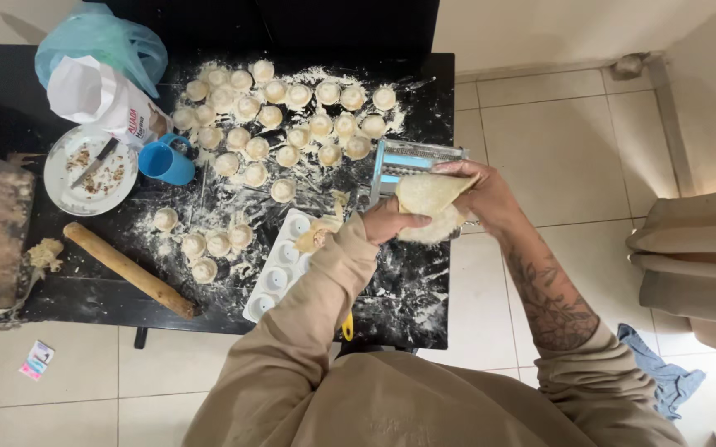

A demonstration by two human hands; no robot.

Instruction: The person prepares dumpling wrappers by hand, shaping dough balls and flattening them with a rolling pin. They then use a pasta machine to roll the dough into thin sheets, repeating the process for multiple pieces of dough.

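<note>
Beige fabric sleeves frame the lower part of the view; the right one is pushed up, exposing a tattooed forearm. Both hands meet above the right half of the black rectangular table (10, 66), whose surface is dusted with white flour.

The left hand (384, 222) is closed on the lower left edge of a pale yellow, thin, smooth sheet of rolled dough (426, 199). The right hand (482, 192) curls over the upper right edge of the same sheet, fingers pressed on its top. The sheet hangs folded between the two hands, matte and soft, with a rounded outline, directly in front of the silver metal pasta roller machine (412, 157) standing at the table's right edge.

Just left of the hands lies a white plastic mould tray with round cavities (279, 277), with scraps of dough at its upper end. Further left, a long cylindrical wooden rolling pin (129, 271) rests diagonally, floured.

Beyond these, many small round filled dough parcels (292, 116) are arranged in loose rows across the floured centre. At the far left stand a blue plastic mug (166, 162), a white round plate with crumbs and a knife (89, 170), a white paper flour bag (97, 98) and a light blue plastic bag (101, 37).
</note>
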